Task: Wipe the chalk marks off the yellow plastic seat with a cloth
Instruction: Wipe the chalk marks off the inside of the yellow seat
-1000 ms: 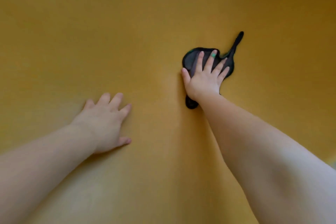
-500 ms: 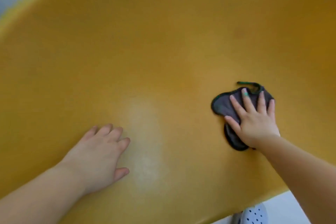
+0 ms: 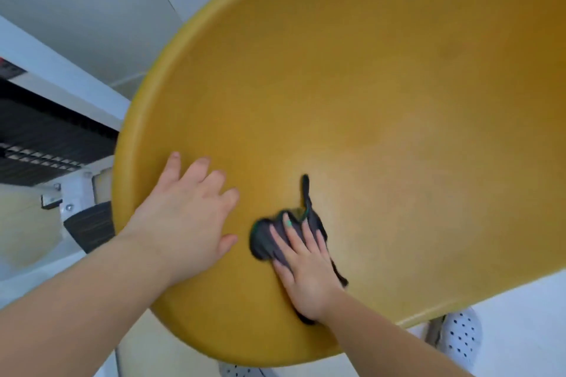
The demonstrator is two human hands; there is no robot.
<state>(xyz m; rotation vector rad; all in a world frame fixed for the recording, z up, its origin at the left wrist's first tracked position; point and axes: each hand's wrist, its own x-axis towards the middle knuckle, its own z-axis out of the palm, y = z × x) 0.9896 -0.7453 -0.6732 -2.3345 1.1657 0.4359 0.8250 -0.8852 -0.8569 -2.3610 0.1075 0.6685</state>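
The yellow plastic seat fills most of the head view, its curved rim running from upper middle down the left side and along the bottom. A dark grey cloth with a thin loop pointing upward lies on the seat near the lower middle. My right hand presses flat on the cloth with straight, spread fingers. My left hand rests flat on the bare seat just left of the cloth, near the left rim. No distinct chalk marks show on the seat.
White perforated shoes show under the seat's lower edge on a pale floor. A white frame with a dark grille stands at the left. A dark foot or pedal sits beside the seat's left rim.
The view has pulled back and shifted, showing the seat's left rim and floor. My right hand has slid the cloth leftward, close to my left hand. The cloth's loop now points upward.
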